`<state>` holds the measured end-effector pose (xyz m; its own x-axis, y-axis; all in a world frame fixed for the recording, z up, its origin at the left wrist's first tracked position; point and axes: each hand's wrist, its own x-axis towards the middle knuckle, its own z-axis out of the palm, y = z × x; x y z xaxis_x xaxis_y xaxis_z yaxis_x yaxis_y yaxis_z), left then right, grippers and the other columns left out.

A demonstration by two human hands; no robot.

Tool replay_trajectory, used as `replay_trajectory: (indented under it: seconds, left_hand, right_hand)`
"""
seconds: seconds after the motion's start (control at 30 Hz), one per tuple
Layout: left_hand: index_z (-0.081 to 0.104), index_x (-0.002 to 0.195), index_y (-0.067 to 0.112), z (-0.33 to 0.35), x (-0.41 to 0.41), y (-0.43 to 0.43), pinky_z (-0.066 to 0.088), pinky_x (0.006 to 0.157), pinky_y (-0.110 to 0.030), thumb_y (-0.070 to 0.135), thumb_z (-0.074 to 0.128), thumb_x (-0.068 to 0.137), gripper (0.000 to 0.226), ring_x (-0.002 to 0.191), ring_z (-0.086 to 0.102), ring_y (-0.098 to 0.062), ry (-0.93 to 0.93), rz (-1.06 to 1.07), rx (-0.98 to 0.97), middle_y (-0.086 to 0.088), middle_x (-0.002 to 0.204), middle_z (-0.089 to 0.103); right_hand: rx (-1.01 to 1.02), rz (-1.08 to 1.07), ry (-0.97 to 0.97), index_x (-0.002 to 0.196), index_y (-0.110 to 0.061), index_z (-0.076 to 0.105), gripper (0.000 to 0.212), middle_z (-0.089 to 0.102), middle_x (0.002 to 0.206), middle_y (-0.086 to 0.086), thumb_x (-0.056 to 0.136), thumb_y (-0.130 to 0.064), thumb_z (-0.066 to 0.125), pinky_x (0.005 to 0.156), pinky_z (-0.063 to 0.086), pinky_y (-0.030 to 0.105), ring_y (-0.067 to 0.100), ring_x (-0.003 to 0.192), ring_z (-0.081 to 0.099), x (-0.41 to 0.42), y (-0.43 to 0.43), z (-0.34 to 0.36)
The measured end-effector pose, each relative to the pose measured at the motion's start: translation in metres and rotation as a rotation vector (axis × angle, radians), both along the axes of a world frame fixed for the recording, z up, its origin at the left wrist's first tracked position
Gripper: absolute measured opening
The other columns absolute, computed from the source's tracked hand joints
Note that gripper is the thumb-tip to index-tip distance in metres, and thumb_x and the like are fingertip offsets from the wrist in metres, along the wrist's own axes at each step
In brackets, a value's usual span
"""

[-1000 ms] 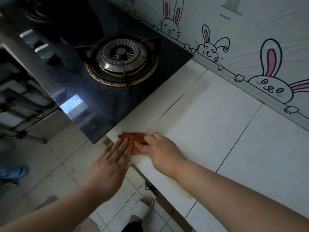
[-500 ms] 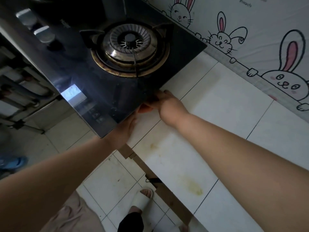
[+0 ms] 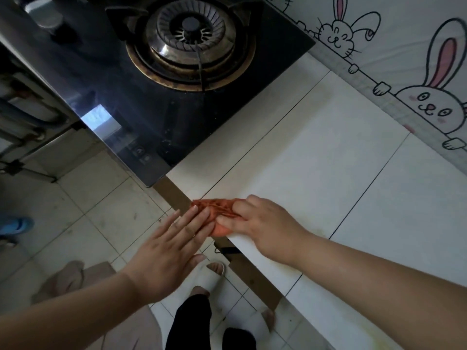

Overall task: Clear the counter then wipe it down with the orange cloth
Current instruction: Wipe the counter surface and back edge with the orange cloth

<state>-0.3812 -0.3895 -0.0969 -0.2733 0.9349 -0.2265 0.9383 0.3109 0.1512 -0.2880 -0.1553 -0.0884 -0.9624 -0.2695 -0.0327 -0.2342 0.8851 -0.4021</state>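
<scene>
Orange crumpled cloth [image 3: 214, 215] sits at the white tiled counter [image 3: 328, 173] front edge; right hand [image 3: 262, 228] fingers pinch it, left hand [image 3: 164, 251] flat, fingers together, below the edge; sweep crumbs into that palm

White tiled counter [image 3: 316, 157] – orange cloth [image 3: 214, 210] at its front edge.

so the orange cloth [image 3: 219, 213] is bunched up and wrinkly, sitting right at the front edge of the desk [image 3: 316, 152], with one bit hanging slightly over the lip. it's a rusty orange, kinda crumpled into a flat wad, partly covered so you only see a strip of it. the desk is white tile with thin dark grout lines, and there's a faint yellowish smudge near the front edge
</scene>
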Motion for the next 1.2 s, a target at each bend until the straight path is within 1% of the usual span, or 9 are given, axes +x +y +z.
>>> replay_trajectory:
  seconds: [0.2, 0.3, 0.43, 0.53, 0.7, 0.8, 0.9, 1.07, 1.2]
  left_hand:
    - [0.024, 0.148, 0.018, -0.001, -0.048, 0.039, 0.011, 0.117, -0.040, 0.047, 0.012, 0.098, 0.059, 0.144, 0.020, -0.021, 0.029, 0.104, 0.052, -0.002, 0.155, 0.025]
    - [0.023, 0.148, 0.013, 0.000, -0.079, 0.083, -0.001, 0.115, -0.020, 0.040, 0.017, 0.096, 0.059, 0.144, 0.017, -0.020, -0.073, 0.236, 0.175, -0.005, 0.157, 0.019]
    - [0.028, 0.146, 0.004, -0.007, -0.092, 0.109, 0.026, 0.115, -0.042, 0.038, 0.017, 0.099, 0.059, 0.141, 0.026, -0.029, -0.066, 0.231, 0.227, -0.015, 0.154, 0.024]
    - [0.020, 0.148, 0.010, -0.013, -0.076, 0.094, 0.019, 0.117, -0.044, 0.045, 0.015, 0.095, 0.064, 0.144, 0.019, -0.031, -0.004, 0.233, 0.116, -0.012, 0.156, 0.020]
    - [0.020, 0.147, 0.015, -0.007, -0.010, 0.046, 0.017, 0.114, -0.045, 0.050, 0.015, 0.097, 0.061, 0.144, 0.016, -0.026, -0.021, 0.071, 0.072, -0.007, 0.155, 0.023]
    - [0.021, 0.148, 0.018, -0.003, 0.028, 0.029, 0.016, 0.112, -0.042, 0.053, 0.022, 0.096, 0.062, 0.145, 0.012, -0.020, -0.008, -0.010, 0.009, -0.004, 0.156, 0.022]
    - [0.026, 0.147, 0.019, -0.001, 0.042, 0.024, 0.017, 0.112, -0.042, 0.054, 0.033, 0.093, 0.065, 0.145, 0.012, -0.019, -0.021, -0.059, -0.026, -0.001, 0.156, 0.022]
    - [0.027, 0.146, 0.026, 0.002, 0.021, 0.037, 0.017, 0.113, -0.044, 0.055, 0.023, 0.095, 0.058, 0.144, 0.017, -0.016, -0.033, -0.101, -0.044, 0.004, 0.153, 0.027]
    - [0.023, 0.148, 0.022, 0.007, -0.017, 0.088, 0.014, 0.114, -0.046, 0.048, 0.012, 0.095, 0.059, 0.143, 0.023, -0.025, -0.027, -0.005, -0.037, 0.000, 0.155, 0.025]
  right_hand:
    - [0.065, -0.070, 0.109, 0.113, -0.036, 0.066, 0.031, 0.062, 0.098, 0.005, 0.093, -0.029, 0.044, 0.067, 0.043, 0.029, 0.029, 0.086, 0.054, -0.075, 0.038, -0.001]
    - [0.109, -0.217, 0.068, 0.112, -0.024, 0.065, 0.029, 0.054, 0.100, 0.001, 0.091, -0.034, 0.047, 0.074, 0.040, 0.028, 0.022, 0.096, 0.049, -0.120, 0.064, -0.013]
    - [0.112, -0.404, 0.045, 0.111, -0.027, 0.064, 0.026, 0.052, 0.103, -0.003, 0.090, -0.022, 0.049, 0.082, 0.043, 0.031, 0.019, 0.100, 0.049, -0.136, 0.075, -0.012]
    - [0.047, -0.368, -0.036, 0.129, -0.030, 0.056, 0.056, 0.050, 0.113, 0.005, 0.088, 0.004, 0.038, 0.083, 0.041, 0.033, 0.024, 0.104, 0.043, -0.104, 0.055, 0.005]
    - [-0.080, -0.346, -0.044, 0.121, -0.034, 0.060, 0.028, 0.061, 0.108, 0.000, 0.095, -0.032, 0.051, 0.073, 0.048, 0.032, 0.023, 0.091, 0.054, -0.014, 0.023, 0.008]
    - [0.005, -0.175, 0.034, 0.118, -0.030, 0.064, 0.037, 0.057, 0.108, -0.005, 0.083, -0.016, 0.064, 0.061, 0.046, 0.028, 0.023, 0.077, 0.053, 0.036, 0.015, 0.003]
    - [0.024, -0.115, 0.034, 0.120, -0.028, 0.063, 0.045, 0.057, 0.105, -0.003, 0.080, -0.013, 0.051, 0.063, 0.048, 0.029, 0.021, 0.079, 0.053, 0.061, 0.012, -0.001]
    - [0.030, -0.097, 0.069, 0.117, -0.032, 0.065, 0.038, 0.066, 0.110, 0.003, 0.084, -0.013, 0.057, 0.068, 0.052, 0.032, 0.026, 0.082, 0.057, 0.041, 0.029, -0.003]
    - [0.034, -0.311, 0.052, 0.111, -0.032, 0.067, 0.034, 0.063, 0.102, 0.005, 0.089, -0.046, 0.045, 0.074, 0.044, 0.027, 0.026, 0.089, 0.056, -0.012, 0.062, 0.002]
